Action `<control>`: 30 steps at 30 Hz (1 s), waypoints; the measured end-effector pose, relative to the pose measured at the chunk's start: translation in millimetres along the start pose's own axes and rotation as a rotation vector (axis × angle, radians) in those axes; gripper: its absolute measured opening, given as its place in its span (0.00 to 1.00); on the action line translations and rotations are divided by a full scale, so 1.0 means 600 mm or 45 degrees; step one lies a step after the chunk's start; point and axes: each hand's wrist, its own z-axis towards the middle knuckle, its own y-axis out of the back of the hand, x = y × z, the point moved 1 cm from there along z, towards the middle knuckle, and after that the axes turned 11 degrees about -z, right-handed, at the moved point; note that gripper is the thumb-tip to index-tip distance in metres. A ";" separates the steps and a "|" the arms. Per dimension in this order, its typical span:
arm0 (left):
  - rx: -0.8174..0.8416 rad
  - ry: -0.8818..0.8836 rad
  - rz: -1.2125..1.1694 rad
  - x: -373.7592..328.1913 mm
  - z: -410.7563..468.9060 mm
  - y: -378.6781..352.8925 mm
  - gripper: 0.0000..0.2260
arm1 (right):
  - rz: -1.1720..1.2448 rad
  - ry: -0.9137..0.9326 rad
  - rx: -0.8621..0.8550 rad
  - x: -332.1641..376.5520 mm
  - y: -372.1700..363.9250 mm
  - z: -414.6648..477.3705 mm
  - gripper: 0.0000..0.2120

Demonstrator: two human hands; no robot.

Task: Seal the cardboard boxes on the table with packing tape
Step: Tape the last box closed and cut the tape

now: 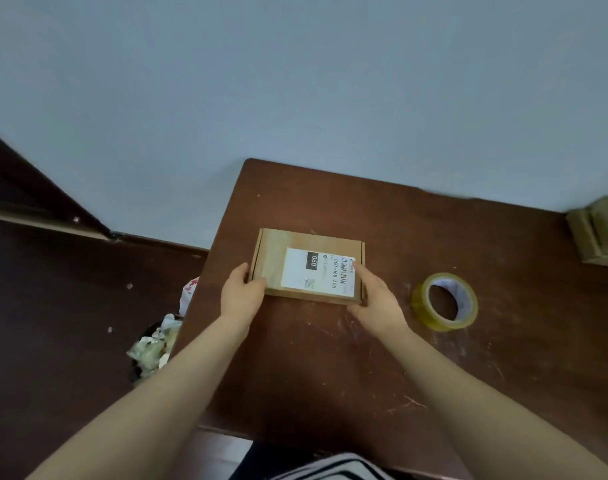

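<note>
Though flat, box (274,265) long axis crosswise.

Dim, even indoor light, soft faint shadows; slightly blurred throughout; wide-angle bending at edges

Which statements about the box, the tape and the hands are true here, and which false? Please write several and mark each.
1. Both the left hand and the right hand hold the cardboard box. True.
2. The tape roll is in the right hand. False: it lies on the table, right of the box, untouched.
3. A white label is on the box top. True.
4. The box lid stands open. False: it lies closed and flat.
</note>
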 end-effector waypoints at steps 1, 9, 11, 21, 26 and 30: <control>-0.020 -0.010 -0.010 0.000 0.000 0.006 0.25 | 0.021 -0.013 0.001 0.002 0.003 -0.005 0.31; -0.114 -0.161 -0.242 -0.038 -0.032 0.024 0.19 | 0.333 -0.070 -0.114 0.018 0.047 -0.022 0.20; -0.113 -0.223 -0.287 -0.053 -0.041 0.018 0.15 | 0.399 -0.052 -0.145 0.018 0.057 -0.026 0.17; -0.091 -0.627 -0.314 -0.110 -0.082 -0.038 0.14 | 0.595 0.055 -0.402 0.011 0.123 -0.047 0.07; -0.129 -0.653 -0.279 -0.124 -0.088 -0.056 0.13 | 0.856 -0.003 -0.263 0.024 0.123 -0.060 0.05; -0.179 -0.556 -0.344 -0.132 -0.084 -0.050 0.10 | 0.532 0.190 -0.101 0.019 0.116 -0.072 0.25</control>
